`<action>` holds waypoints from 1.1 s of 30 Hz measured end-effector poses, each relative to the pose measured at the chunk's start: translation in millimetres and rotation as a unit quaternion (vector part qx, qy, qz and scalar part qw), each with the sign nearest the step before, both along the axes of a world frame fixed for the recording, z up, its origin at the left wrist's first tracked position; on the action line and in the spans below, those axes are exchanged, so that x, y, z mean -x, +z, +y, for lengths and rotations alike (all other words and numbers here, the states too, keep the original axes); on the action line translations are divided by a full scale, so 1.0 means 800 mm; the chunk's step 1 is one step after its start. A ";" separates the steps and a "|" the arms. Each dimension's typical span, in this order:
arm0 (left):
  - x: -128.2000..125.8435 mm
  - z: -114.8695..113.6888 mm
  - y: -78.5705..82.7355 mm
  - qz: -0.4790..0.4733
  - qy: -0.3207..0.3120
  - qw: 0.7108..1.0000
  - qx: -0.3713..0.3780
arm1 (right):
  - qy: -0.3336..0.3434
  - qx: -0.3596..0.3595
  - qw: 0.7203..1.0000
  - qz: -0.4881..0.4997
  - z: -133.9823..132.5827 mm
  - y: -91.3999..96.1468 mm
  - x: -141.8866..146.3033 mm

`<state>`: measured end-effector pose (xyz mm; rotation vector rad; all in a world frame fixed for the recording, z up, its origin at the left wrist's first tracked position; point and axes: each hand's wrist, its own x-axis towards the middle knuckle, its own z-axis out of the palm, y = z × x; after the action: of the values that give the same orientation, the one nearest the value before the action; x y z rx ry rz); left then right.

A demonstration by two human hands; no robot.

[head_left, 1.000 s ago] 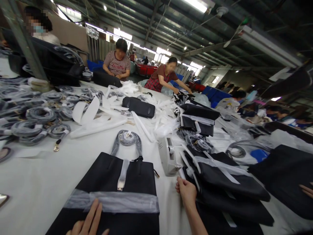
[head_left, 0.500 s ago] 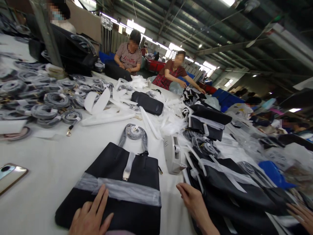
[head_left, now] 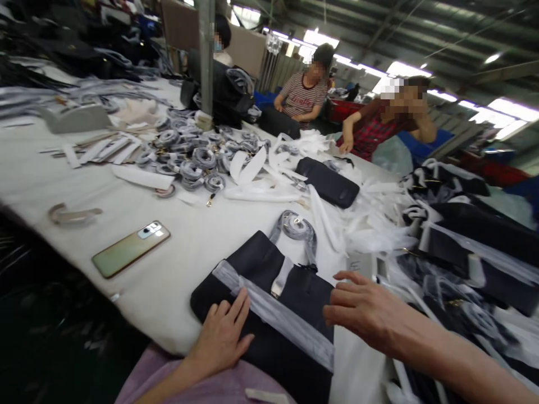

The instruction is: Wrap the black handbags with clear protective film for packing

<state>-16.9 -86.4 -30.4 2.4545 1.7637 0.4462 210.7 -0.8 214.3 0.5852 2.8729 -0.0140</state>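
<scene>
A black handbag lies flat on the white table before me, with a band of clear plastic wrap across it. My left hand rests on the bag's left part, fingers stretched out and tips on the wrap. Over the bag's right edge hovers my right hand, fingers loosely bent and apart, with nothing visible in it. A wrapped metal clasp tab sits near the bag's top. Beyond it lie the wrapped handle and a coiled strap.
A phone lies to the left, near the table edge. Coiled straps and white foam pieces spread behind. A black pouch lies farther back. Wrapped black bags pile up at right. Co-workers are across the table.
The view has turned left, bringing the whole phone into sight. My right hand has moved over the bag's right edge and its fingers have spread. My left hand stays on the wrap.
</scene>
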 end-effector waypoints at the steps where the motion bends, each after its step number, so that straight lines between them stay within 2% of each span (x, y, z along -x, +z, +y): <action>1: 0.001 0.000 0.002 -0.004 0.001 1.000 0.009 | 0.033 0.003 0.999 -0.015 0.010 0.004 0.018; 4: 0.003 0.000 0.006 -0.016 0.002 1.000 0.027 | 0.139 0.002 0.988 -0.064 0.031 0.014 0.080; 8: 0.005 -0.001 0.007 -0.031 0.004 0.999 0.032 | 0.268 -0.029 0.955 -0.123 0.051 0.010 0.153; 12: 0.009 -0.001 0.006 -0.044 -0.003 0.998 0.034 | 0.324 -0.041 0.932 -0.157 0.061 0.003 0.193; 15: 0.012 -0.001 0.007 -0.053 -0.010 0.998 0.037 | 0.323 -0.038 0.931 -0.165 0.061 0.001 0.197; 20: 0.014 -0.004 0.013 -0.067 -0.007 0.997 0.031 | 0.301 -0.034 0.936 -0.180 0.052 -0.005 0.180; 27: 0.014 -0.007 0.011 -0.086 0.032 0.996 0.011 | 0.322 -0.037 0.927 -0.189 0.045 -0.010 0.176; 33: 0.029 -0.004 0.004 -0.090 0.082 0.992 -0.028 | 0.336 -0.013 0.913 -0.231 0.041 -0.010 0.183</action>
<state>-39.7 -89.7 -26.8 2.2317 1.9057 0.7166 64.4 32.3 206.4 -0.3780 2.4509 0.2343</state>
